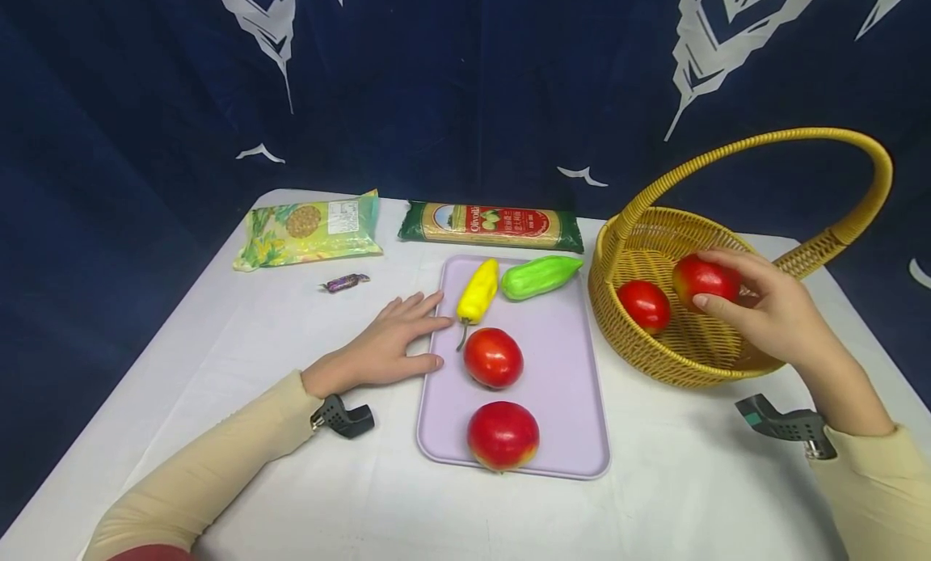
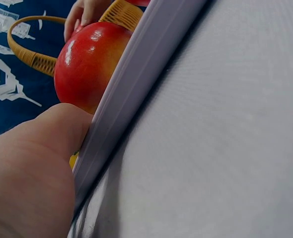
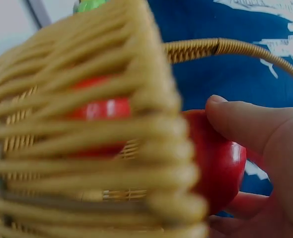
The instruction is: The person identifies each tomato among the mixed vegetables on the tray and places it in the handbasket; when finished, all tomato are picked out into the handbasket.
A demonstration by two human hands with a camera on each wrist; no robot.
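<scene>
My right hand (image 1: 774, 310) grips a glossy red round fruit (image 1: 707, 282), thumb on one side and fingers on the other, inside the opening of a wicker basket (image 1: 655, 359). Beside it in the basket lies another red fruit (image 1: 644, 305). In the right wrist view the basket's woven wall (image 3: 87, 168) covers part of the held fruit (image 3: 216, 163). My left hand (image 1: 385, 343) lies flat, fingers spread, its fingertips at the left rim of a lilac tray (image 1: 560, 383). On the tray are two red fruits, the nearer one (image 1: 503, 436) tinged yellow, a yellow pepper (image 1: 478, 290) and a green pepper (image 1: 540, 277).
Behind the tray lies a pack of spaghetti (image 1: 494, 225). A green-yellow food bag (image 1: 309, 229) sits at the back left, with a small purple wrapped candy (image 1: 345, 283) in front of it. The basket's tall handle (image 1: 764, 137) arches over its opening. A dark blue curtain (image 1: 465, 84) hangs behind the table.
</scene>
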